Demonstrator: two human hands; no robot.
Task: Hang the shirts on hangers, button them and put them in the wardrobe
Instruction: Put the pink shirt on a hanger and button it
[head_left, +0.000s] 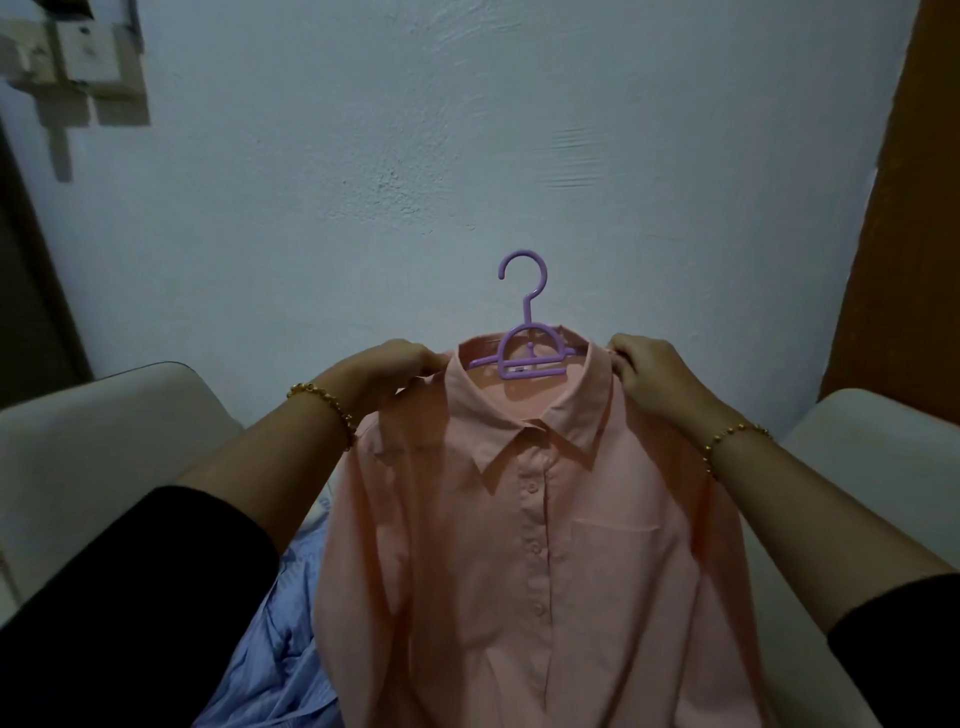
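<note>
Closest to the camera, down below both wrists, there's a crumpled blue striped shirt (291, 649) peeking out from under the pink one, on the left-hand side. The pink shirt (519, 545) is held up front-on between the two hands. Its long axis runs from the hem nearest me up to the collar (519, 426), which points away toward the wall. It's a plain salmon-pink button-up; the placket lies closed with small matching buttons (531, 488) showing, the collar top is open, and there's a chest pocket (618, 551) below the right hand. The left hand (395, 366) has its fingers (439, 358) curled, pinching the shoulder edge right by the collar. The right hand (649, 374) does the same, its fingers (621, 358) bunched on the other shoulder. Between the fingertips sits a purple plastic hanger (524, 353) inside the neck, with its hook sticking straight up past the knuckles and opening to the left. Behind it all is a pale bluish wall (467, 156).
</note>
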